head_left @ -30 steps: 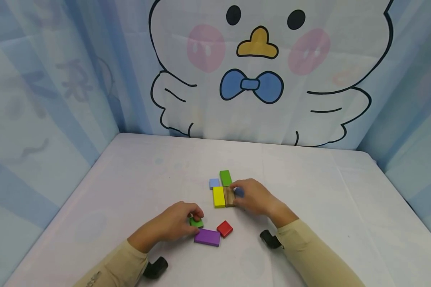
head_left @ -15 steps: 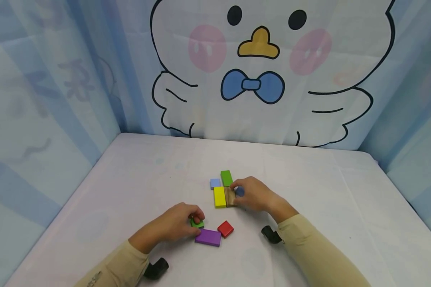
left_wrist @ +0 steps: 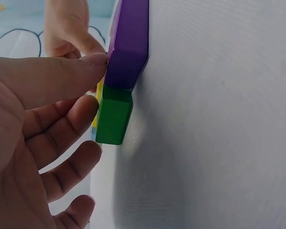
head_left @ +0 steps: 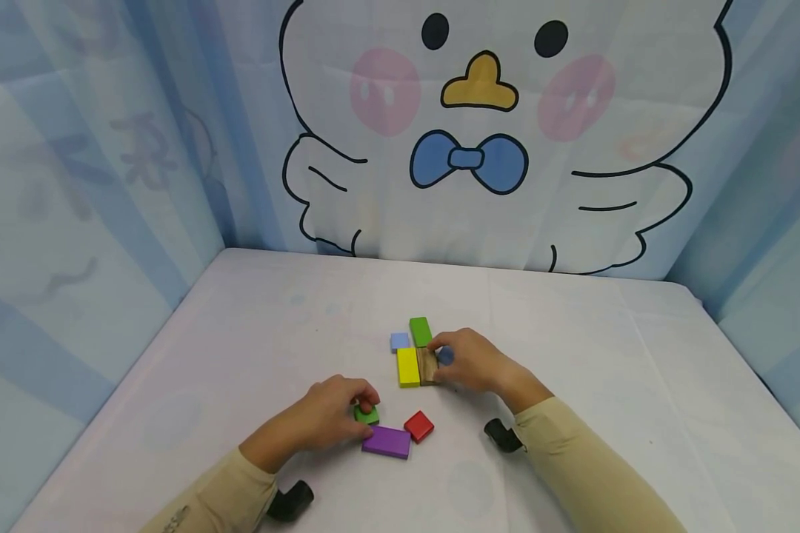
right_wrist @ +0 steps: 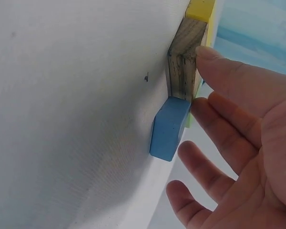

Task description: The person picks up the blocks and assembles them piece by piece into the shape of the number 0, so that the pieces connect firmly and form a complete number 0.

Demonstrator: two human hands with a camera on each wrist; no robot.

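Small coloured blocks lie on the white table. My left hand (head_left: pixel 330 414) touches the top edge of a purple block (head_left: pixel 386 443) with its thumb, its other fingers loosely bent at a small green block (head_left: pixel 365 416). Just beyond, my right hand (head_left: pixel 476 360) rests its thumb on the edge of a wood-grain block (head_left: pixel 427 366). Its fingers lie loosely beside that block and a blue block (right_wrist: pixel 169 128), partly hidden by the hand in the head view. A yellow block (head_left: pixel 408 368) adjoins the wood-grain one. Behind are a green block (head_left: pixel 421 332) and a light blue block (head_left: pixel 399 342).
A red block (head_left: pixel 418 426) sits at an angle by the purple block's right end. The white tablecloth (head_left: pixel 573 355) surrounds the blocks. Printed curtains (head_left: pixel 467 222) stand at the back and sides. A black wrist device (head_left: pixel 291 501) shows under the left sleeve.
Both hands stay in place on the blocks, and no block visibly moves. Only the head view shifts very slightly.
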